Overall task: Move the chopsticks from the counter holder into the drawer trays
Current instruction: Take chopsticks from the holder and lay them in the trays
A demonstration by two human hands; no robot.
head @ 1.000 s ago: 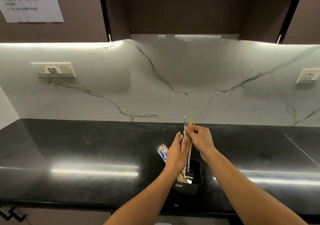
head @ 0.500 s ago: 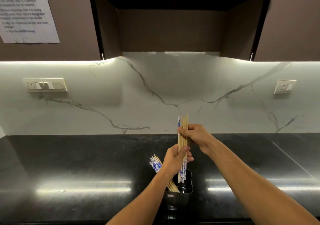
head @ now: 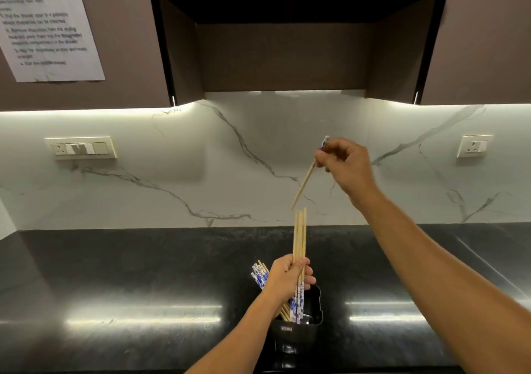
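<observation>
A black holder [head: 311, 323] stands near the front edge of the black counter [head: 120, 267]. My left hand [head: 286, 280] is above it, closed around a bundle of wooden chopsticks [head: 299, 235] that point up, their blue-and-white ends down at the holder's mouth. More blue-and-white chopsticks [head: 258, 276] lean out of the holder to the left. My right hand [head: 344, 163] is raised in front of the marble wall and pinches a single chopstick [head: 306, 181] by its patterned end, tip slanting down-left, apart from the bundle.
A marble backsplash [head: 172, 158] rises behind the counter, with a switch plate [head: 82, 148] at left and a socket [head: 474, 146] at right. Dark cabinets [head: 287, 43] hang overhead, a printed paper sheet [head: 46, 25] taped at upper left. No drawer is in view.
My right hand has pulled one chopstick out of the bundle and lifted it up and to the right. The left hand keeps the rest over the holder. The view tilted upward.
</observation>
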